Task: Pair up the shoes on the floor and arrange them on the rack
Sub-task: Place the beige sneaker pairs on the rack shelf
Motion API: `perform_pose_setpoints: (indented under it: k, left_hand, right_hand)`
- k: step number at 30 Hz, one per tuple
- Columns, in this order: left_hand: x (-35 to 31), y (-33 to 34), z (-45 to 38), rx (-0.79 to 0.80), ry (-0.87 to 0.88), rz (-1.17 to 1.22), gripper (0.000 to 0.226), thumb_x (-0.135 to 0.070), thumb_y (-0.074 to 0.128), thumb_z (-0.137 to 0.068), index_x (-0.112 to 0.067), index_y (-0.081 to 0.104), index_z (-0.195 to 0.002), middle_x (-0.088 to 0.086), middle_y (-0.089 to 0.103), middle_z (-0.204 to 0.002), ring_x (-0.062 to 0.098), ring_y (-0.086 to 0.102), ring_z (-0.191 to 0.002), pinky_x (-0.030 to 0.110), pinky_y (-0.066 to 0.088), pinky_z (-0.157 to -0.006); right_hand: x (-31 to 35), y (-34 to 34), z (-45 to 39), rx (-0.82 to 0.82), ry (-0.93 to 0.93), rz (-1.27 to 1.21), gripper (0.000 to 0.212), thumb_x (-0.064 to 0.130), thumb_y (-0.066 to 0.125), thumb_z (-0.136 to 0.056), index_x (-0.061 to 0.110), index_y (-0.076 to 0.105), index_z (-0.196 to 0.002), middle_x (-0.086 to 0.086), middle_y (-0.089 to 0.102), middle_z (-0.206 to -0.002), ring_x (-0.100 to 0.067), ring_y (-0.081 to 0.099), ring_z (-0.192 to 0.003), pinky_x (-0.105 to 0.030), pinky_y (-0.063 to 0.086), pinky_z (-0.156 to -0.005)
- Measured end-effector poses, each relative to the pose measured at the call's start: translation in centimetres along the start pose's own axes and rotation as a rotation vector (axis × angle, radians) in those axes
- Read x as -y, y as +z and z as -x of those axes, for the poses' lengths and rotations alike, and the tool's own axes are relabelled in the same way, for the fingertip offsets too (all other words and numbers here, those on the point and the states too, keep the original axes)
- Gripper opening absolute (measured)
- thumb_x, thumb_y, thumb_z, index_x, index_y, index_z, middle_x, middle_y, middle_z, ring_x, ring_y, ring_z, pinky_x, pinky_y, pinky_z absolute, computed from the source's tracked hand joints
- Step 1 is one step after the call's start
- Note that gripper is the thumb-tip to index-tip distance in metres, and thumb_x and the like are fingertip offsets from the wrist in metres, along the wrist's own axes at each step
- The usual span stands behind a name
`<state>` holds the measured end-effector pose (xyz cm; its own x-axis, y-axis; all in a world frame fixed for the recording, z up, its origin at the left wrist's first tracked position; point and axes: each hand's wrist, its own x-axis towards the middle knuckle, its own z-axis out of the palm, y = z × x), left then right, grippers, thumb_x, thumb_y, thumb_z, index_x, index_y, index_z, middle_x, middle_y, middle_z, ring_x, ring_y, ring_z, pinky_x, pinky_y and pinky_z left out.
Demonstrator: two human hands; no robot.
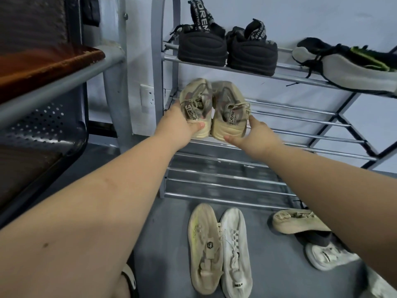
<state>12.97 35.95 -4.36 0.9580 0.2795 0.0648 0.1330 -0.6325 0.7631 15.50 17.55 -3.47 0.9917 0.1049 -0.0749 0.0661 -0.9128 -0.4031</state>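
Observation:
Two beige sneakers sit side by side, heels toward me, at the left end of the metal rack's (300, 117) middle shelf. My left hand (178, 127) grips the heel of the left beige sneaker (196, 100). My right hand (253, 136) pinches the heel of the right beige sneaker (227, 108) between thumb and fingers. A pair of black sneakers (225, 50) stands on the top shelf, with a black-and-green shoe (348, 63) lying on its side to the right.
On the grey floor lie a beige shoe (204, 246) beside a white shoe (235, 252), another beige shoe (298, 221), a dark shoe (318, 238) and a white shoe (328, 255) at right. The rack's bottom shelf (225, 181) holds nothing. A perforated metal bench (43, 130) stands left.

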Motion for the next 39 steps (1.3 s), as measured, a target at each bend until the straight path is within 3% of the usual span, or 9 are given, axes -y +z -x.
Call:
perform_pose_setpoints:
  k: [3, 6, 10, 17, 26, 34, 39]
  left_hand:
    - [-0.8, 0.4, 1.7, -0.084, 0.108, -0.309, 0.078, -0.045, 0.056, -0.089, -0.011, 0.018, -0.148, 0.015, 0.025, -0.153, 0.031, 0.024, -0.141, 0.039, 0.022, -0.115]
    - [-2.7, 1.2, 4.3, -0.068, 0.372, -0.552, 0.075, -0.046, 0.046, -0.093, -0.011, 0.013, -0.15, 0.013, 0.013, -0.157, 0.03, 0.009, -0.146, 0.039, 0.008, -0.119]
    - [-5.6, 4.7, 9.1, 0.129, 0.638, -0.755, 0.074, -0.047, 0.038, -0.096, -0.012, 0.003, -0.152, 0.008, -0.004, -0.16, 0.023, -0.007, -0.148, 0.036, -0.006, -0.119]
    - [-7.4, 14.8, 19.7, 0.573, 0.783, -0.91, 0.076, -0.052, 0.032, -0.096, -0.014, -0.004, -0.151, 0.01, -0.014, -0.159, 0.024, -0.008, -0.147, 0.036, -0.007, -0.119]
    - [-9.3, 23.8, 23.8, 0.804, 0.769, -0.985, 0.074, -0.052, 0.031, -0.096, -0.015, -0.001, -0.152, 0.01, -0.011, -0.159, 0.023, -0.006, -0.147, 0.034, -0.007, -0.117]
    - [-9.2, 29.5, 21.6, 0.853, 0.653, -1.011, 0.074, -0.053, 0.032, -0.096, -0.015, 0.003, -0.152, 0.008, -0.004, -0.16, 0.024, 0.001, -0.147, 0.036, -0.001, -0.12]
    - [-7.2, 31.5, 19.1, 0.851, 0.514, -0.959, 0.073, -0.053, 0.033, -0.095, -0.016, 0.005, -0.152, 0.01, 0.002, -0.16, 0.025, 0.006, -0.147, 0.036, 0.004, -0.12]
  right_hand:
    - [-1.5, -0.4, 3.1, -0.037, -0.117, 0.191, 0.093, 0.057, 0.057, -0.084, 0.016, 0.008, -0.152, -0.01, 0.025, -0.154, -0.031, 0.028, -0.139, -0.041, 0.029, -0.11]
    - [-4.6, -0.3, 7.0, 0.012, -0.202, 0.365, 0.089, 0.057, 0.051, -0.088, 0.019, 0.002, -0.152, -0.007, 0.013, -0.158, -0.03, 0.02, -0.143, -0.042, 0.024, -0.115]
    - [-9.4, 0.0, 12.8, 0.097, -0.193, 0.415, 0.088, 0.056, 0.048, -0.09, 0.02, -0.002, -0.153, -0.006, 0.007, -0.16, -0.027, 0.015, -0.145, -0.04, 0.018, -0.118]
    - [-19.8, 0.8, 22.6, 0.157, 0.041, 0.318, 0.087, 0.057, 0.046, -0.09, 0.018, 0.0, -0.153, -0.005, 0.007, -0.16, -0.025, 0.013, -0.146, -0.04, 0.014, -0.118]
    - [-31.2, 0.8, 27.1, 0.221, 0.328, 0.255, 0.082, 0.055, 0.044, -0.092, 0.019, 0.002, -0.153, -0.007, 0.002, -0.161, -0.027, 0.011, -0.147, -0.041, 0.015, -0.117]
    - [-35.4, 2.0, 24.7, 0.254, 0.393, 0.216, 0.079, 0.053, 0.042, -0.093, 0.018, 0.003, -0.153, -0.008, 0.004, -0.16, -0.028, 0.012, -0.146, -0.042, 0.018, -0.116]
    - [-35.7, 2.9, 20.6, 0.223, 0.368, 0.223, 0.078, 0.051, 0.045, -0.093, 0.015, 0.01, -0.151, -0.01, 0.017, -0.156, -0.03, 0.024, -0.141, -0.041, 0.026, -0.111]
